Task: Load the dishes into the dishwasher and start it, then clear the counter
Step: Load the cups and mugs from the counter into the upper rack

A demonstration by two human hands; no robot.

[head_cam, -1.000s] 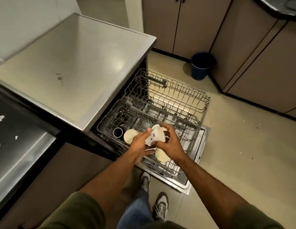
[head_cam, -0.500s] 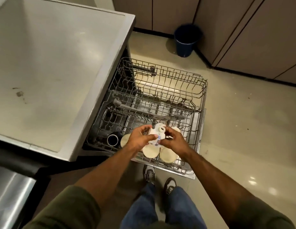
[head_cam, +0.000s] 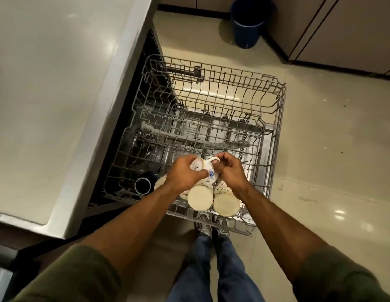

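Over the near end of the rack (head_cam: 276, 118), the left hand (head_cam: 183, 174) gripped a mug (head_cam: 202, 168) by its body while the right hand (head_cam: 230, 171) pinched its handle. Just below the grip stood two upturned cups (head_cam: 199, 196). Loading was under way; next, the mug likely needed lowering mouth-down beside them.

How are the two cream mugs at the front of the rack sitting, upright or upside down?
Upside down: the two cream mugs show flat closed bases facing the camera, no openings, standing in the wire rack.
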